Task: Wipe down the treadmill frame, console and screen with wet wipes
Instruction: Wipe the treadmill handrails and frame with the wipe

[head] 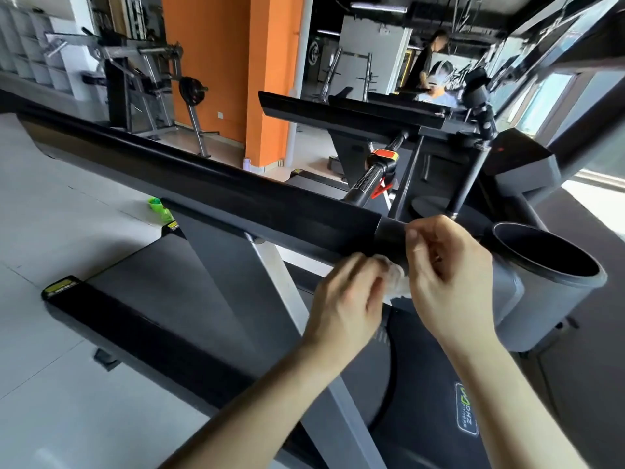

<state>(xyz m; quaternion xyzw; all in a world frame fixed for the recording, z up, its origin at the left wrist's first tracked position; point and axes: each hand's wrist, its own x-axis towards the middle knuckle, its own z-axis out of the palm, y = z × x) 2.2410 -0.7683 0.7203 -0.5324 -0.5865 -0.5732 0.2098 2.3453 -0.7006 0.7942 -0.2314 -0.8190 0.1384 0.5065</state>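
The treadmill's long black side handrail (203, 177) runs from the far left down to the console. Both hands meet at its near end. A crumpled white wet wipe (397, 279) shows between them, just under the rail. My left hand (345, 299) holds the wipe with curled fingers, blurred by motion. My right hand (446, 279) pinches near the wipe's upper edge against the rail. The console's grey cup holder (554, 282) sits just right of my right hand. The screen is out of view.
A grey upright (270, 282) slants down from the rail to the black deck (142, 319). A tripod leg (470, 177) stands on the console. Weight machines (142, 82) and an orange wall (236, 62) lie behind. Two people (429, 69) are far back. A green bottle (159, 208) stands on the floor.
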